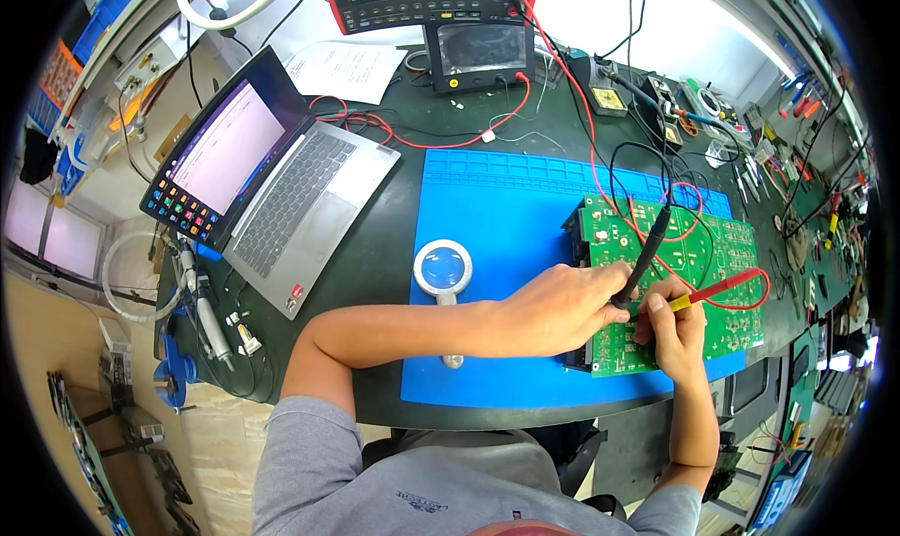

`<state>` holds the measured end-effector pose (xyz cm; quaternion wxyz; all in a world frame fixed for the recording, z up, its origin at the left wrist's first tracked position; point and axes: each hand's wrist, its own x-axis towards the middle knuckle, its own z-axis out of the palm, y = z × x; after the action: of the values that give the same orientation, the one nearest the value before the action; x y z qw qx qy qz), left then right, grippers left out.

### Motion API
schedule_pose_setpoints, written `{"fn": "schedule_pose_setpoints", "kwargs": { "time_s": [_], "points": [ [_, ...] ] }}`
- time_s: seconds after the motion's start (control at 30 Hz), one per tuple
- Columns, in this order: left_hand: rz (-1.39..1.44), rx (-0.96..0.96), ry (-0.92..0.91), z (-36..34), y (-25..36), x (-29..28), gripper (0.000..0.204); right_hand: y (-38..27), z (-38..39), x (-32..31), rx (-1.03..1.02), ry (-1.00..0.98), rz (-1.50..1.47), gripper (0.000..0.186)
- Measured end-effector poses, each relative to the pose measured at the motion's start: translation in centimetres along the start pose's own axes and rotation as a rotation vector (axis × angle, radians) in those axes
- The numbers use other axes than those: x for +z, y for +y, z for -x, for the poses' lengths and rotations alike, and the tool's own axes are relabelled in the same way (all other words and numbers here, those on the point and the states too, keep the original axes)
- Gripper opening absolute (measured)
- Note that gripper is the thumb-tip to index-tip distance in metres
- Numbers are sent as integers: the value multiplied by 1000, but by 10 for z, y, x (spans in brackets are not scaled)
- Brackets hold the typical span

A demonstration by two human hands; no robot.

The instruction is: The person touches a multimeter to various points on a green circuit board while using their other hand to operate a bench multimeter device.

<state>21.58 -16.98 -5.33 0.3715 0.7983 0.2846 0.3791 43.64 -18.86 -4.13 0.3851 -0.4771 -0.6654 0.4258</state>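
Observation:
A green circuit board (730, 242) lies on the right part of a blue work mat (506, 378). Over it, my left hand (562, 309) is closed around a black test probe (649, 253), held steeply with its lead rising from the top. Close beside it, my right hand (677, 337) pinches a red test probe (727, 286) with a yellow section, tilted toward the board. Both probe tips are hidden by my fingers, so contact with the board cannot be seen. Below my left forearm's line, a white-rimmed magnifying glass (443, 268) rests on the mat, its handle partly covered.
An open laptop (305, 194) stands at the left. A bench multimeter (422, 3) sits on another instrument with a dark screen (483, 50) at the back. Red and black leads cross the board. A soldering iron stand (607, 101) and scattered tools line the back right.

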Motion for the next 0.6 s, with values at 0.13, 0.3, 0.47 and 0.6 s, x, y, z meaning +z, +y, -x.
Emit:
{"fn": "schedule_pose_setpoints", "kwargs": {
  "time_s": [0.13, 0.3, 0.47, 0.6],
  "points": [
    [-7, 15, 8, 0, -2, 1, 25, 0, 0, 0, -4, -3, -8, 21],
    [-13, 16, 12, 0, 0, 0, 25, 1, 0, 0, -3, -4, -24, 21],
    [-4, 29, 13, 0, -1, 1, 24, 1, 0, 0, -6, -5, -19, 21],
    [-3, 22, 5, 0, -1, 0, 25, 1, 0, 0, 1, -7, -22, 21]
  ]
}}
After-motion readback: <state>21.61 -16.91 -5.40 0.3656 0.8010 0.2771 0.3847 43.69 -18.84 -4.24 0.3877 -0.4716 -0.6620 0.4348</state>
